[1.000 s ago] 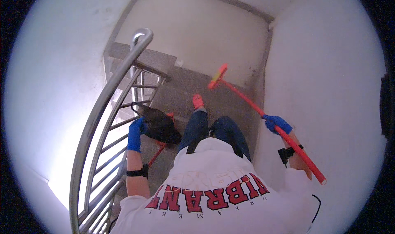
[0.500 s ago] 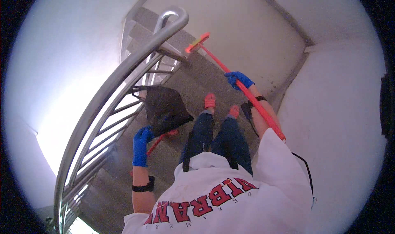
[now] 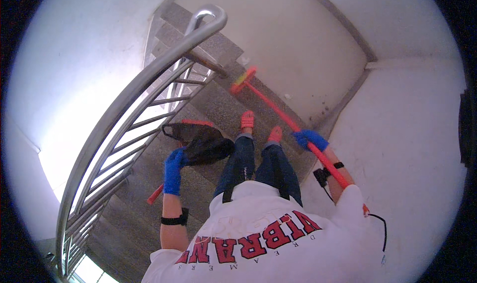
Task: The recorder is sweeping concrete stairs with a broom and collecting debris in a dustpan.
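My right hand point(image 3: 314, 140), in a blue glove, is closed round the long red handle of a broom point(image 3: 272, 105). The broom's red and yellow head rests at the edge of a step beyond my feet, slightly blurred. My left hand point(image 3: 173, 173), gloved in blue too, grips a black bag point(image 3: 206, 146) that hangs folded beside my left leg. A red stick point(image 3: 155, 194) shows below that hand and a red edge point(image 3: 198, 123) beyond the bag; the bag hides whether they join and whether my hand holds them.
A curved metal railing point(image 3: 124, 91) runs along the left of grey stairs point(image 3: 213, 99). My feet in red sandals stand on a step. A pale landing point(image 3: 298, 39) with dark specks and small bits lies ahead. White walls point(image 3: 402, 148) close in on the right.
The broom head has moved nearer to me, and my right hand has come back and to the right. The black bag has folded lower, and the red stick now sticks out left of my left hand.
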`<move>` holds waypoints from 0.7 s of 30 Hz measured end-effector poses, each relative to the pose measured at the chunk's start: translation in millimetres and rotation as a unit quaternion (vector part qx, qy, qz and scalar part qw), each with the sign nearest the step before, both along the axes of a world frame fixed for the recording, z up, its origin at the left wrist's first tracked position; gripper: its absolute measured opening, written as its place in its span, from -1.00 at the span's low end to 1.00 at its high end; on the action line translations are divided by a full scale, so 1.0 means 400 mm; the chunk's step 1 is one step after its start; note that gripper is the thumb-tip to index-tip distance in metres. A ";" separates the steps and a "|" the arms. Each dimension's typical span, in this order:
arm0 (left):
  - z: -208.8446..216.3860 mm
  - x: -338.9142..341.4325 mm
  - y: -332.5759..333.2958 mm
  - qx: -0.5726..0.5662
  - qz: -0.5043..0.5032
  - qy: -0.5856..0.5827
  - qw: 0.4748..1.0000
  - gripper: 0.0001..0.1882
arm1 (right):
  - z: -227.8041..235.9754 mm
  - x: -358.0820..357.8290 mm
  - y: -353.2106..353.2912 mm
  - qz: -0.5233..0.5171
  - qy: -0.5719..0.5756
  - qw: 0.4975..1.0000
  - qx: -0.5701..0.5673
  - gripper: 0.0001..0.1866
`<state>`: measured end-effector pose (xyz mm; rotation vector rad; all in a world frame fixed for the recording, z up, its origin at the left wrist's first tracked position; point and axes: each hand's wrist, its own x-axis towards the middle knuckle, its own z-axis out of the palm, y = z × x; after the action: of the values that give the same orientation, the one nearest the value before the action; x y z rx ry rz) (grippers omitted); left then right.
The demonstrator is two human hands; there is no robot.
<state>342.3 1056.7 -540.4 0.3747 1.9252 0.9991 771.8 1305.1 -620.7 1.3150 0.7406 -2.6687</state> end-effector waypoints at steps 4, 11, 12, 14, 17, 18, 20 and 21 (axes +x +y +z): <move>0.040 0.047 0.052 -0.017 -0.064 0.027 0.997 -0.76 | -0.156 -0.160 0.001 -0.038 0.025 0.992 0.115 -0.80; 0.030 0.053 0.019 -0.093 0.050 -0.081 0.991 -0.76 | -0.139 -0.128 0.054 -0.078 0.028 0.996 -0.039 -0.69; 0.018 0.048 0.015 -0.089 0.058 -0.081 0.991 -0.76 | -0.089 -0.102 0.039 -0.003 0.028 0.946 0.322 -0.65; 0.006 0.046 0.026 -0.021 0.063 -0.119 0.991 -0.76 | 0.076 -0.026 0.037 0.013 -0.009 0.944 0.331 -0.63; -0.020 0.046 0.009 -0.002 0.108 -0.116 0.987 -0.77 | 0.188 0.113 -0.012 -0.005 -0.101 0.994 -0.037 -0.68; -0.024 0.050 0.011 0.001 0.113 -0.118 0.987 -0.77 | 0.209 0.146 -0.031 0.038 -0.128 0.988 -0.077 -0.68; -0.031 0.073 0.017 -0.031 0.079 -0.093 0.992 -0.76 | 0.207 0.239 -0.079 0.094 -0.194 0.971 -0.104 -0.68; -0.026 0.087 0.020 -0.031 0.081 -0.093 0.992 -0.76 | 0.168 0.283 -0.116 0.107 -0.229 0.963 -0.093 -0.69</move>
<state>377.2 1064.8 -550.6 0.0874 1.8336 1.0374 884.9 1258.8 -553.4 1.6060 0.5212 -2.0913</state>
